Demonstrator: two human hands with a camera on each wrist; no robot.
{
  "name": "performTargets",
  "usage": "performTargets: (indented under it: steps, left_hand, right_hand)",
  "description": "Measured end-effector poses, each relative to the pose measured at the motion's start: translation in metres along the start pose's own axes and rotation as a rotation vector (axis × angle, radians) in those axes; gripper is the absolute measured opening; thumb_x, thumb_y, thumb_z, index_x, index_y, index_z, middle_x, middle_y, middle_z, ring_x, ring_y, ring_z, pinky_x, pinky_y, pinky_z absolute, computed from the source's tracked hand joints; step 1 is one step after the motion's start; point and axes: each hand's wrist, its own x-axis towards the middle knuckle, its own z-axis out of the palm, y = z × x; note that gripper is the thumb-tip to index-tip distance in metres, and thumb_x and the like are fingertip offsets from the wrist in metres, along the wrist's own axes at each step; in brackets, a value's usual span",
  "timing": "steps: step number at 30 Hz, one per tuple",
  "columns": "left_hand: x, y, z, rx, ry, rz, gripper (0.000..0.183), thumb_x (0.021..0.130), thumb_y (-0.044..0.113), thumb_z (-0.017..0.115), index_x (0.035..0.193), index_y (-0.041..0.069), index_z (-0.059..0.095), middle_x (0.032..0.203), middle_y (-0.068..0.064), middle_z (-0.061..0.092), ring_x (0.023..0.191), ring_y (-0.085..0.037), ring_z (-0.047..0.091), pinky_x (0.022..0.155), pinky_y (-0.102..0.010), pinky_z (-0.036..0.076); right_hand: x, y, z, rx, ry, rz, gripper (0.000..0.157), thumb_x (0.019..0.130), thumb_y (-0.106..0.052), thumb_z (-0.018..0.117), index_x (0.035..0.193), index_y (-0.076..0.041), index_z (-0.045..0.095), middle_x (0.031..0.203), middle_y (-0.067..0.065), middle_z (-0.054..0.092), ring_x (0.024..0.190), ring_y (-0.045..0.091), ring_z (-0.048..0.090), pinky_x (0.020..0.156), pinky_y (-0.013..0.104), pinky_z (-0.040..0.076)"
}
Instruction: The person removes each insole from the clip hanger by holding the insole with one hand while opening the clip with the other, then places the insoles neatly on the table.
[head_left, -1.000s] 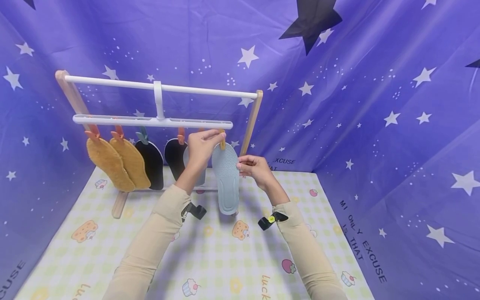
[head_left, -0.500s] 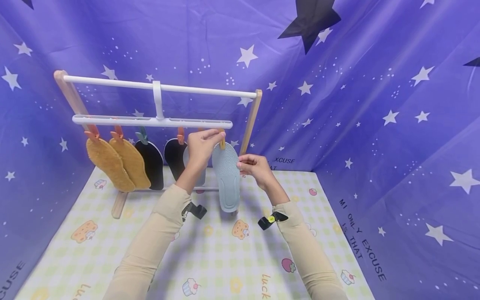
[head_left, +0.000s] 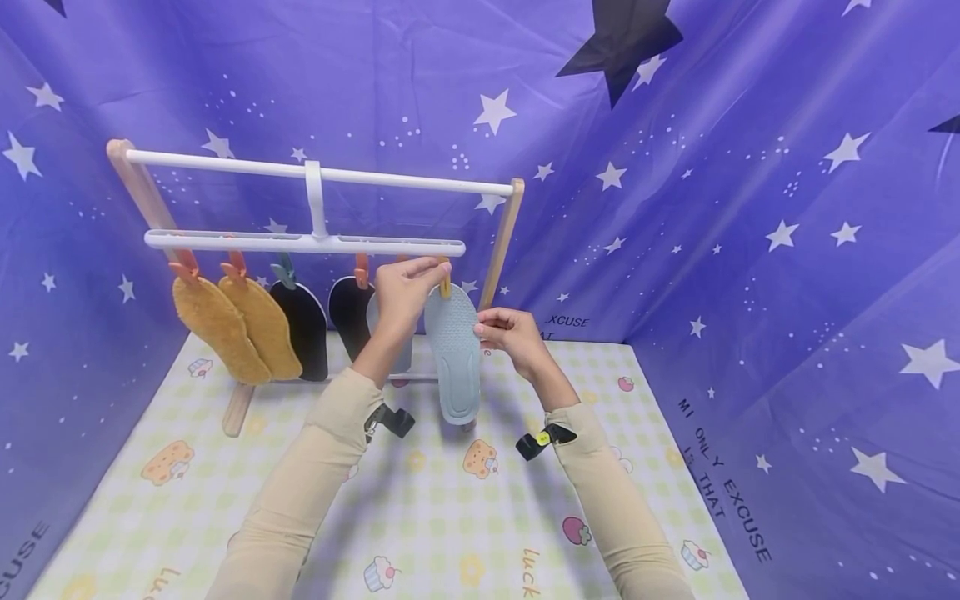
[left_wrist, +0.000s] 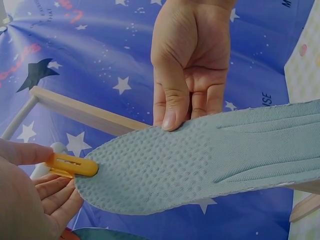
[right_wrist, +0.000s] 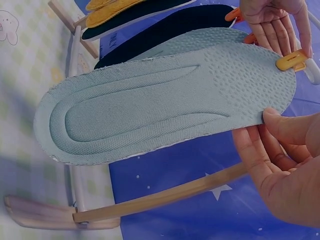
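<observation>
A light blue-grey insole hangs heel-down under the right end of a white hanger. My left hand pinches a yellow clip at the insole's top; in the left wrist view the clip overlaps the insole's rounded end. With thumb and fingers my right hand grips the insole's right edge, a little below the clip. The right wrist view shows the insole's dimpled front and the grooved heel outline. Behind my left hand hangs a second blue-grey insole, partly hidden.
Two fuzzy mustard insoles and two black insoles hang from orange and green clips along the hanger. The hanger hooks onto the white bar of a wooden-sided rack. A checked cloth covers the table; starry curtains surround it.
The lower end of the held insole has risen very slightly and moved a touch to the right. Both hands keep almost the same place and grip.
</observation>
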Motion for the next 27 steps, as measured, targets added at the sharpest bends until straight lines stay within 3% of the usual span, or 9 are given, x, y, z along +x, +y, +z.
performTargets:
  steps: [9,11,16,27]
  left_hand:
    - [-0.0006,0.0005,0.0010,-0.003,0.010,-0.004,0.032,0.085,0.017,0.084,0.109,-0.003,0.077,0.105,-0.021,0.076,0.102,-0.029,0.076,0.094,-0.036,0.061]
    - [-0.0005,0.0005,0.0014,-0.009,0.012,-0.008,0.032,0.084,0.017,0.084,0.109,-0.003,0.077,0.105,-0.021,0.076,0.102,-0.029,0.076,0.094,-0.036,0.061]
    - [-0.0002,0.0003,0.0020,-0.003,0.016,-0.009,0.033,0.085,0.017,0.084,0.110,-0.002,0.077,0.105,-0.021,0.076,0.101,-0.029,0.076,0.092,-0.034,0.062]
    - [0.0002,-0.0002,0.0039,-0.048,0.026,-0.002,0.030,0.085,0.013,0.083,0.109,-0.005,0.076,0.105,-0.023,0.075,0.099,-0.029,0.076,0.085,-0.028,0.063]
  right_hand:
    - [0.0001,-0.0011,0.0003,-0.005,0.001,-0.006,0.023,0.095,0.005,0.066,0.115,0.016,0.064,0.080,-0.006,0.067,0.074,0.007,0.067,0.087,0.047,0.063]
    - [-0.0006,-0.0021,0.0002,-0.007,-0.001,-0.006,0.023,0.095,0.004,0.066,0.115,0.016,0.064,0.080,-0.006,0.067,0.074,0.007,0.067,0.086,0.045,0.064]
    - [-0.0020,-0.0045,-0.0001,-0.003,-0.006,-0.009,0.024,0.095,0.005,0.065,0.116,0.018,0.062,0.080,-0.006,0.067,0.074,0.007,0.066,0.073,0.027,0.064]
    - [-0.0014,-0.0047,-0.0016,-0.012,-0.010,-0.010,0.024,0.095,0.005,0.066,0.115,0.018,0.063,0.079,-0.006,0.067,0.073,0.006,0.067,0.072,0.026,0.064]
